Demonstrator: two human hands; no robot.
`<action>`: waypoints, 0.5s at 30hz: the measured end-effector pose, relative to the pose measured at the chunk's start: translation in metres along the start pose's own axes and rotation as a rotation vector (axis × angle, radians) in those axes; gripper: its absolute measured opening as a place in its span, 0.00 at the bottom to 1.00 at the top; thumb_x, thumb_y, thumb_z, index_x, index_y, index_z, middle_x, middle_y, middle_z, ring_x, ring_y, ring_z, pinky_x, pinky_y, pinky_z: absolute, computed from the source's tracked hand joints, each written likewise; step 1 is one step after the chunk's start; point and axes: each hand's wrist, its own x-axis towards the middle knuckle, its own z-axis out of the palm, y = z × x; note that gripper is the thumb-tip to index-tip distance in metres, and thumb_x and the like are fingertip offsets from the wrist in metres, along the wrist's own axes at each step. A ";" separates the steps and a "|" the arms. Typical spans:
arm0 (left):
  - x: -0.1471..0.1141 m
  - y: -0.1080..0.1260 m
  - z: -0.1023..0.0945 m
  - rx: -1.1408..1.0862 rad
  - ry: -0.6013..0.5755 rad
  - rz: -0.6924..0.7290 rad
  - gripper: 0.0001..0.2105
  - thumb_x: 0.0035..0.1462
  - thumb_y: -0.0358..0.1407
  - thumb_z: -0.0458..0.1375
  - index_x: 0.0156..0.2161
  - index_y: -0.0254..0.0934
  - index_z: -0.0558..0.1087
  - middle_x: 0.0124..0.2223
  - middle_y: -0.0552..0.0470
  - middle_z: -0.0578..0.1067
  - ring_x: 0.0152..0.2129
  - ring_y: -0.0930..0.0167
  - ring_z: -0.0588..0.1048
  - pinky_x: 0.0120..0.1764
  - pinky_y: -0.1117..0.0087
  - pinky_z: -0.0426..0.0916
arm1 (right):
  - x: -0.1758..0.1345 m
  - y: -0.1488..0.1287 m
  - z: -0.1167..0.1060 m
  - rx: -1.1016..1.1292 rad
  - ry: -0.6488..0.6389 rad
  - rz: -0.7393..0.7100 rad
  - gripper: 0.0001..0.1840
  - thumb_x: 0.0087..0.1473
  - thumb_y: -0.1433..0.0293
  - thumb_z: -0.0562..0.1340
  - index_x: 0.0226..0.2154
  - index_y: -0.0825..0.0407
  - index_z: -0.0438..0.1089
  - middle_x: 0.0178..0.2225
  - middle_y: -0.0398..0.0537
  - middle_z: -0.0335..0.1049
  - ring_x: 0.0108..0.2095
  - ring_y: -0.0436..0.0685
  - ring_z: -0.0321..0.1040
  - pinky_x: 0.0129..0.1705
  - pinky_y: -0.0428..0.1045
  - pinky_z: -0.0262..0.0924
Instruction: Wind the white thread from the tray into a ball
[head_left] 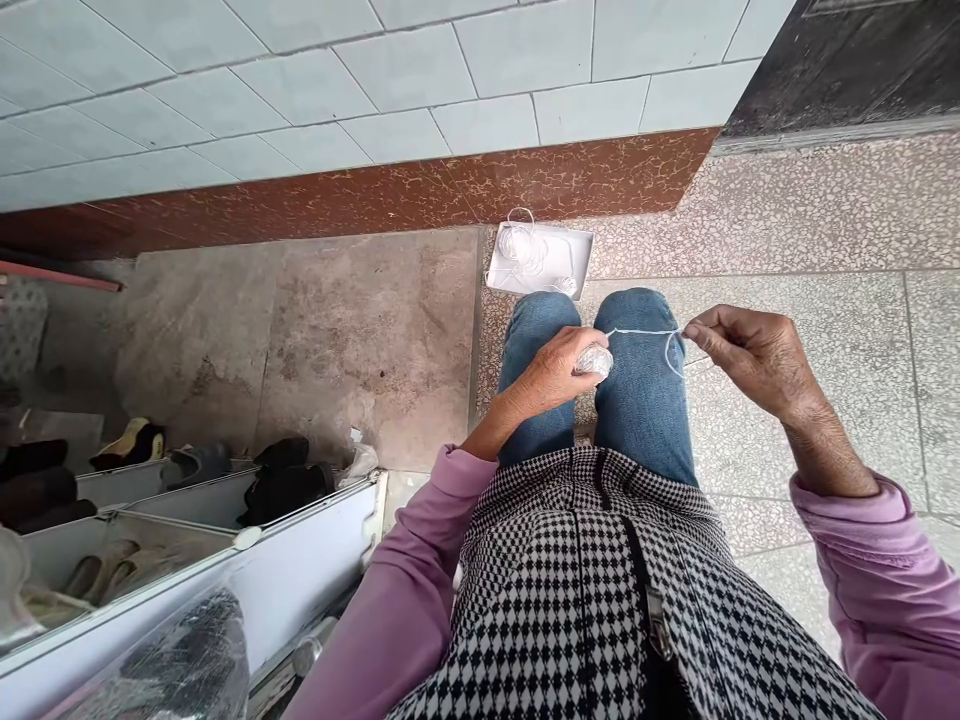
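Note:
My left hand (559,368) is wrapped round a ball of white string (594,363) above my left knee. From that ball a strand of white string (645,331) runs nearly level across to my right hand (754,355), which pinches it between thumb and fingertips out to the right of my right knee. A short loop of the strand hangs below the right fingertips. Beyond my knees, a shallow white box (555,255) lies on the floor. Inside it are a larger bundle of white string (516,243) and a smaller bundle (564,285).
My knees in blue jeans (645,400) and a checked garment (555,560) lie below my hands. At the lower left stands a white shoe rack (322,545) holding several shoes (285,480). A tiled wall (405,80) with a brown base runs behind the box.

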 end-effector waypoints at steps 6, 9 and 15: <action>0.016 0.021 0.003 -0.122 0.060 -0.008 0.15 0.58 0.32 0.68 0.51 0.41 0.82 0.51 0.45 0.83 0.49 0.59 0.79 0.59 0.53 0.70 | 0.008 -0.019 -0.015 0.095 -0.043 -0.026 0.23 0.65 0.51 0.68 0.28 0.52 0.74 0.20 0.39 0.57 0.21 0.47 0.48 0.23 0.50 0.44; 0.018 0.026 0.008 -0.170 -0.065 -0.011 0.10 0.64 0.37 0.64 0.49 0.40 0.83 0.47 0.44 0.84 0.44 0.61 0.80 0.55 0.54 0.72 | 0.015 -0.024 -0.017 0.099 -0.033 -0.053 0.26 0.65 0.47 0.68 0.28 0.51 0.73 0.20 0.39 0.56 0.22 0.48 0.48 0.24 0.50 0.44; -0.022 0.009 0.014 0.154 -0.113 0.049 0.31 0.50 0.49 0.77 0.56 0.40 0.80 0.59 0.39 0.79 0.59 0.49 0.72 0.66 0.44 0.61 | 0.019 -0.015 -0.007 0.094 -0.021 -0.006 0.30 0.61 0.41 0.68 0.27 0.49 0.72 0.20 0.39 0.55 0.21 0.49 0.49 0.24 0.50 0.44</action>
